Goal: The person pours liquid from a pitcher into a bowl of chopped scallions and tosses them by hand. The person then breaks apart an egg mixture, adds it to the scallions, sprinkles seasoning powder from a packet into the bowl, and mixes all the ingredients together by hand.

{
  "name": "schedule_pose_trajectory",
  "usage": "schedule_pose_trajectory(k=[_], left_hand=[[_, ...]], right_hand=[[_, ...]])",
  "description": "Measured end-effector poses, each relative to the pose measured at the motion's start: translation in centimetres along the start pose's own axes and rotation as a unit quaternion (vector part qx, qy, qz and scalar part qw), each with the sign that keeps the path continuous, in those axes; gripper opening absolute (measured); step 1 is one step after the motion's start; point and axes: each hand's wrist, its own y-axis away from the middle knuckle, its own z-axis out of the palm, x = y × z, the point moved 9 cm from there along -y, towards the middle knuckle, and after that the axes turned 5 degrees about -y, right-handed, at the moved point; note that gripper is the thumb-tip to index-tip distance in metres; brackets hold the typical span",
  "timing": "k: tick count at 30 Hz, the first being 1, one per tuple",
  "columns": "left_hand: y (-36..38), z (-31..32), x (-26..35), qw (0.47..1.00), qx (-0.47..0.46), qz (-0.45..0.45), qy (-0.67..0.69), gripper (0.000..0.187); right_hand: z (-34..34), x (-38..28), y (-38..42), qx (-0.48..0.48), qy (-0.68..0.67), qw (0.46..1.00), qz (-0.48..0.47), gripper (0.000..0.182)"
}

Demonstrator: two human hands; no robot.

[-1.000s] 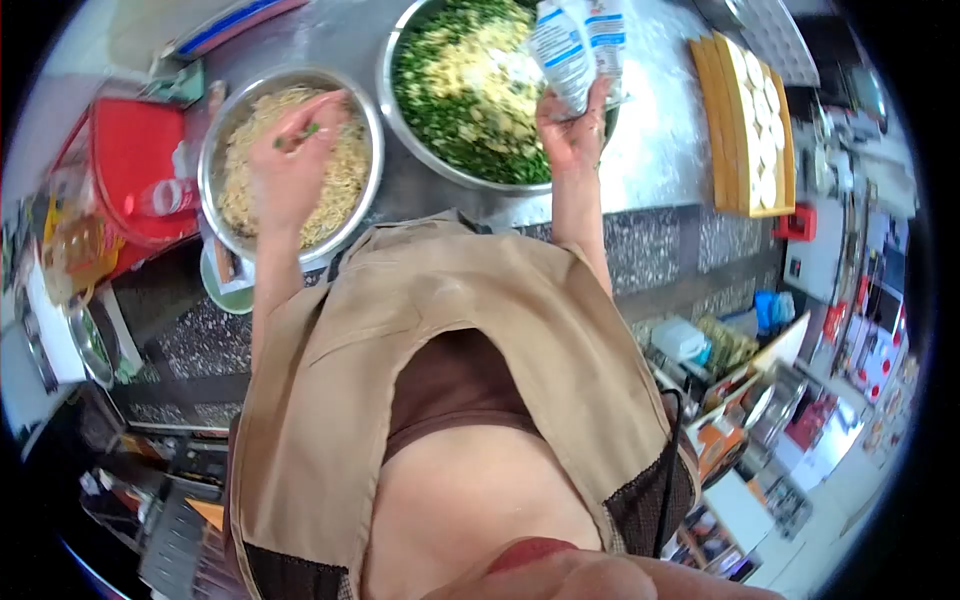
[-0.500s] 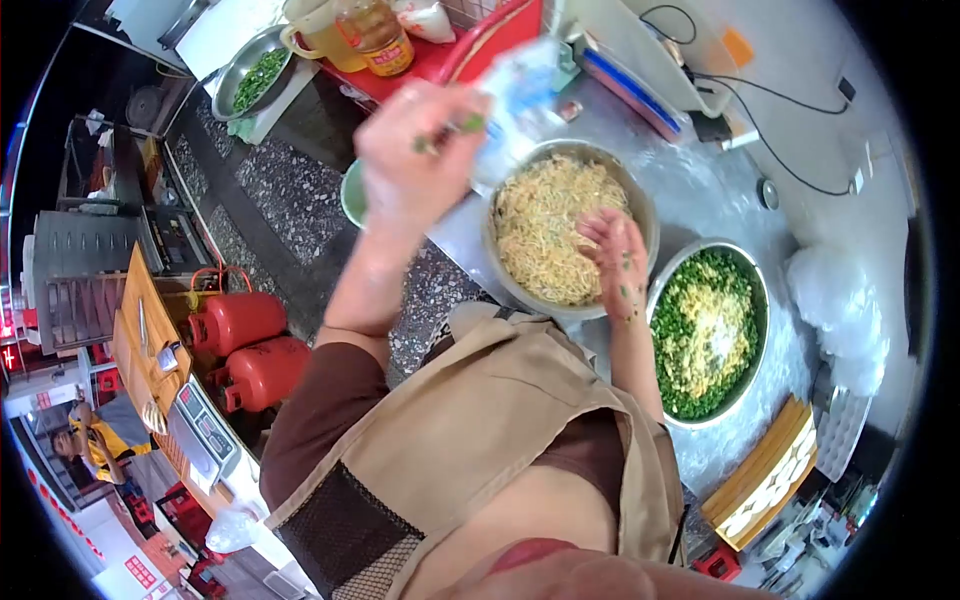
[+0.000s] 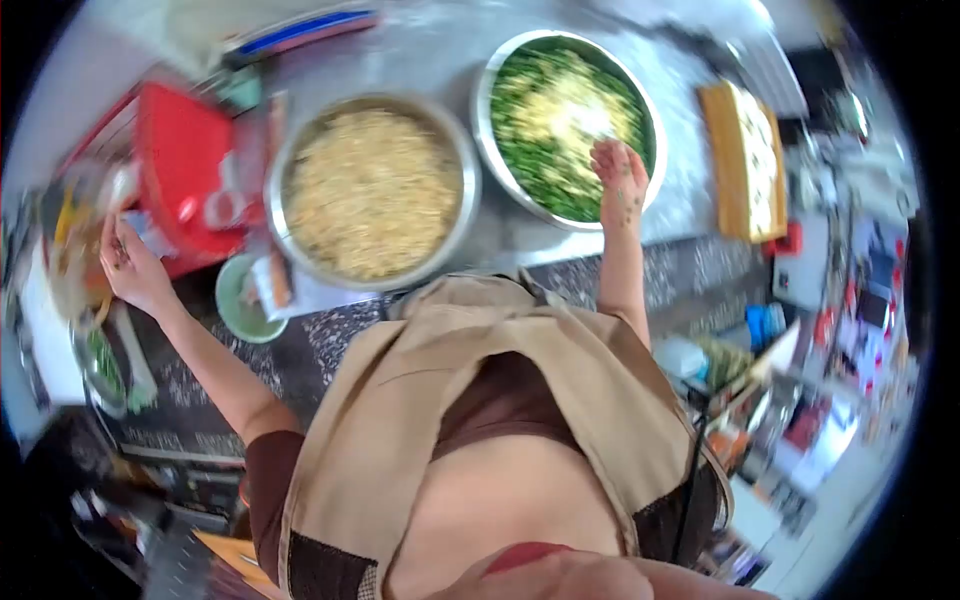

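Observation:
At the far left, my left hand [image 3: 138, 268] reaches out with fingers stretched and green bits on its skin. Its fingertips are close to a small white item [image 3: 121, 186] beside a red tray [image 3: 185, 165]; whether they touch is unclear. My right hand [image 3: 622, 180] is open above the front right edge of a steel bowl [image 3: 484, 118] of chopped greens [image 3: 540, 150] with a yellow and white heap [image 3: 575, 100] on them. Pale shreds [image 3: 370, 190] fill a second steel bowl [image 3: 463, 195], left of the greens.
A green bowl [image 3: 232, 300] stands by the table's front edge. A steel dish of greens [image 3: 103, 365] is at the lower left. On the right lies a wooden-sided box [image 3: 732, 150] with a white patterned top. A blue-edged flat item [image 3: 305, 32] lies at the back.
The view has turned, shifting the bowls left and up. My left hand has stretched away to the left and its fingers have opened. My right hand has moved from the shreds to over the greens.

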Motion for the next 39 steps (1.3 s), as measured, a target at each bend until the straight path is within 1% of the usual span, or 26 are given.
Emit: schedule_pose_trajectory(k=[1,2,3,5,6,8,9,12,13,15,17,19,20,21,24,27,28,29,31,32,33,34,35,37,38,39], left_hand=[[2.2,3.0,1.6,0.997,-0.043,0.032,-0.056,0.023],[5.8,7.1,5.1,0.991,-0.118,0.02,0.059,0.018],[10.2,11.5,8.0,0.945,-0.189,-0.113,0.24,0.017],[19.1,18.3,15.7,0.854,-0.411,-0.053,0.315,0.023],[23.7,21.7,19.0,0.782,-0.505,-0.152,0.332,0.028],[30.2,26.2,22.3,0.717,-0.573,-0.216,0.333,0.051],[33.0,28.9,22.2,0.689,-0.58,-0.271,0.34,0.062],[35.6,32.4,21.4,0.692,-0.591,-0.368,0.191,0.085],[35.8,34.0,20.7,0.697,-0.584,-0.375,0.18,0.085],[37.5,37.8,19.4,0.643,-0.6,-0.414,0.233,0.08],[37.0,38.9,22.3,0.651,-0.621,-0.389,0.198,0.082],[37.4,39.4,23.2,0.66,-0.587,-0.449,0.133,0.079],[39.1,42.0,19.2,0.65,-0.601,-0.437,0.157,0.084],[37.3,39.5,24.3,0.667,-0.605,-0.426,0.09,0.087],[37.4,39.5,26.0,0.674,-0.627,-0.366,0.139,0.089],[36.1,37.8,27.5,0.686,-0.63,-0.331,0.15,0.075],[35.4,37.0,28.2,0.7,-0.609,-0.307,0.21,0.073],[35.8,35.9,27.6,0.698,-0.61,-0.308,0.213,0.073],[34.5,33.0,23.7,0.798,-0.481,-0.344,0.116,0.072],[34.6,32.3,23.3,0.796,-0.481,-0.347,0.118,0.072],[36.7,31.6,22.3,0.709,-0.475,-0.49,0.176,0.073],[38.9,31.1,22.0,0.601,-0.454,-0.617,0.228,0.073],[39.2,32.5,23.5,0.549,-0.48,-0.594,0.34,0.077],[42.4,37.0,19.0,0.533,-0.463,-0.589,0.393,0.069],[42.8,36.4,16.5,0.605,-0.437,-0.63,0.213,0.058],[43.3,37.4,17.0,0.569,-0.461,-0.625,0.271,0.056]], right_hand=[[-2.7,-0.6,-0.7,0.025,-0.001,1.0,-0.017,0.025],[-6.3,-0.4,-1.7,0.057,0.017,0.998,-0.015,0.026],[-8.7,-0.9,-1.9,0.11,0.034,0.993,0.0,0.025],[-13.6,0.6,-2.7,0.163,0.026,0.983,0.08,0.042],[-14.2,0.5,-3.4,0.164,0.025,0.982,0.085,0.042],[-13.8,1.8,-4.9,0.104,0.034,0.976,0.188,0.066],[-14.4,3.7,-6.9,0.035,0.034,0.973,0.225,0.081],[-13.8,6.7,-11.8,-0.045,0.082,0.962,0.256,0.083],[-12.2,7.3,-12.7,-0.079,0.108,0.95,0.282,0.082],[-8.9,8.0,-14.0,-0.141,0.158,0.92,0.329,0.08],[-6.3,8.5,-14.7,-0.205,0.215,0.882,0.366,0.08],[-4.4,8.8,-15.1,-0.254,0.24,0.859,0.375,0.082],[-4.3,8.2,-14.5,-0.229,0.256,0.843,0.414,0.083],[-3.7,8.6,-14.6,-0.233,0.226,0.862,0.389,0.084],[-1.6,4.9,-12.6,-0.256,0.222,0.86,0.38,0.082],[-0.4,3.2,-10.8,-0.286,0.252,0.862,0.333,0.086],[-0.4,1.0,-10.7,-0.28,0.299,0.876,0.254,0.083],[-1.4,0.6,-9.9,-0.278,0.302,0.875,0.255,0.083],[-4.8,-0.3,-10.3,-0.217,0.308,0.903,0.206,0.084],[-7.3,1.0,-9.7,-0.145,0.247,0.912,0.294,0.084],[-9.7,2.8,-8.8,-0.069,0.183,0.905,0.379,0.083],[-9.1,4.1,-7.7,-0.088,0.054,0.887,0.45,0.083],[-10.7,5.6,-7.2,0.028,0.106,0.871,0.478,0.079],[-10.1,11.7,-8.8,0.02,0.058,0.884,0.464,0.079],[-11.4,15.4,-10.7,0.019,0.052,0.905,0.422,0.081],[-11.6,16.5,-10.7,0.034,0.037,0.887,0.459,0.079]])
